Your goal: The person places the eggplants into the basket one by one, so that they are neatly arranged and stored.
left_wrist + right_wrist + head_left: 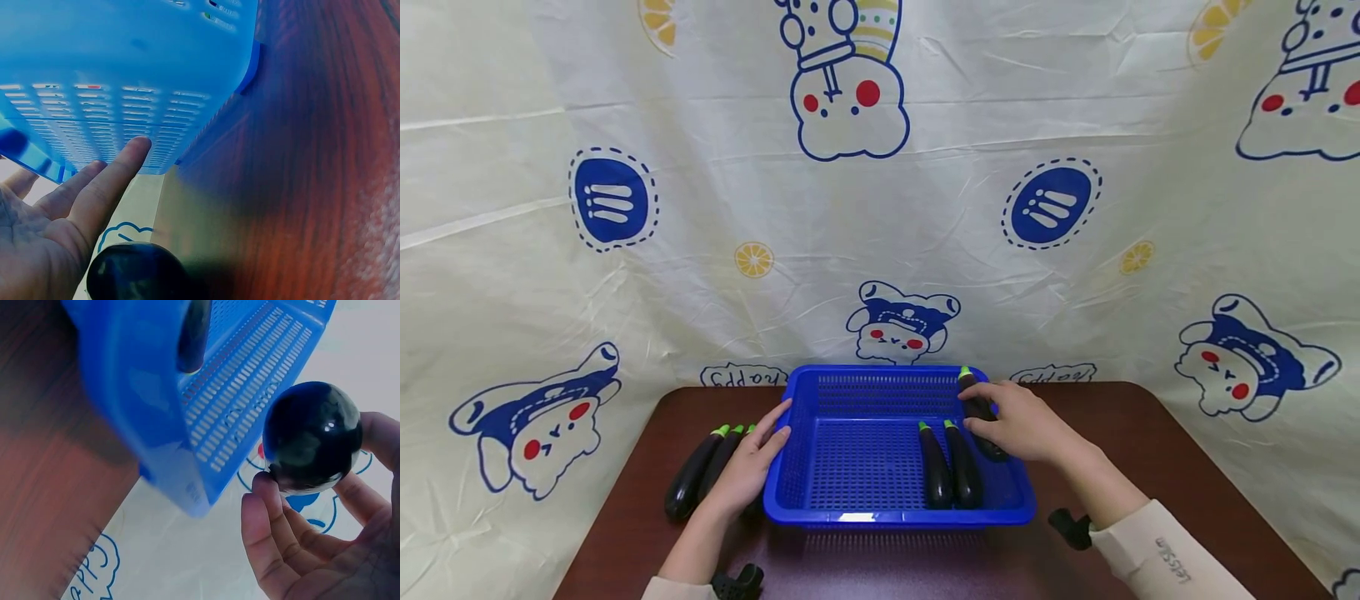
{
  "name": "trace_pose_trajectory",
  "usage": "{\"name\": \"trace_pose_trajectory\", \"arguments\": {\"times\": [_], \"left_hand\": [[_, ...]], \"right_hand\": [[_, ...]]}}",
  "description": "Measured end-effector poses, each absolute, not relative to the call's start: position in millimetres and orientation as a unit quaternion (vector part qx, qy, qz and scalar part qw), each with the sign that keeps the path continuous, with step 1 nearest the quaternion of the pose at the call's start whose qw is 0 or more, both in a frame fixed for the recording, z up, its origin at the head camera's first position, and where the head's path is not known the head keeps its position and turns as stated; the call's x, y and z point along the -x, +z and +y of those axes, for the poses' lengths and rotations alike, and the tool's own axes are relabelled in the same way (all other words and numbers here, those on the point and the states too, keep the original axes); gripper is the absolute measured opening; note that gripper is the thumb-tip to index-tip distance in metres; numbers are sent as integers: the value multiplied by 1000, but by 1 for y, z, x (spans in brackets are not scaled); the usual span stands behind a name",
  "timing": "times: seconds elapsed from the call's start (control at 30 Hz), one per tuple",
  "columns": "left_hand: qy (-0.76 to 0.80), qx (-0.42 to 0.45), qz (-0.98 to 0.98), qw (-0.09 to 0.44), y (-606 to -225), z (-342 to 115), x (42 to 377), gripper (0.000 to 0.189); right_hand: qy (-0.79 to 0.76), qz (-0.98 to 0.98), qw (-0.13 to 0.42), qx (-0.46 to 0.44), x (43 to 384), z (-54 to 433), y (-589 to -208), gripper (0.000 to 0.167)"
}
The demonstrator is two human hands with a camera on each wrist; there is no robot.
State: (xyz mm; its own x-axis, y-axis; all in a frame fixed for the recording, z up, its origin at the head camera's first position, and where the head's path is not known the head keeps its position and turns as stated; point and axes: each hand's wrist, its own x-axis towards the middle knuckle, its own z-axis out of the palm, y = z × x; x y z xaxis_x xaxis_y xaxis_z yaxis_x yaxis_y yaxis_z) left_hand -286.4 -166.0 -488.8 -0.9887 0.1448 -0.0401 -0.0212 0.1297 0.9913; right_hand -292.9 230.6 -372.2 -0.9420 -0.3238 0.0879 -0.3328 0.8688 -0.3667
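Note:
A blue plastic basket (865, 518) stands on the table, with two dark eggplants (936, 471) side by side in its right half. My right hand (1015, 417) grips another eggplant (312, 437) between thumb and fingers, over the basket's right side. In the head view its green stem end points away from me. At the basket's left rim, my left hand (747, 471) rests its fingertips; the left wrist view shows straight fingers (103, 194) against the outer wall. More eggplants (688, 483) lie left of the basket, partly hidden by this hand.
The dark brown wooden table (1097, 417) has rounded far corners. A pale patterned cloth (925, 208) hangs behind it and at both sides. Black straps (1070, 529) with camera mounts sit on both wrists, by the light sleeves.

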Motion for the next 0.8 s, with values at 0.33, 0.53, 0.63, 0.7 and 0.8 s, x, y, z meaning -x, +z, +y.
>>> {"name": "trace_pose_trajectory", "arguments": {"times": [0.33, 0.53, 0.63, 0.7, 0.8], "left_hand": [[660, -41, 747, 64, -489, -165, 286, 51], [658, -41, 750, 63, -489, -166, 288, 50], [657, -40, 750, 63, -489, -166, 288, 50], [658, -40, 749, 63, -489, -166, 287, 50], [660, -41, 748, 64, -490, -166, 287, 50]], "right_hand": [[192, -964, -15, -186, 292, 211, -377, 40], [200, -962, -18, -185, 293, 199, -380, 39], [206, -962, -25, -177, 292, 190, -383, 37], [210, -962, -30, -172, 292, 184, -386, 37], [212, -963, -39, -165, 290, 176, -392, 38]]}}
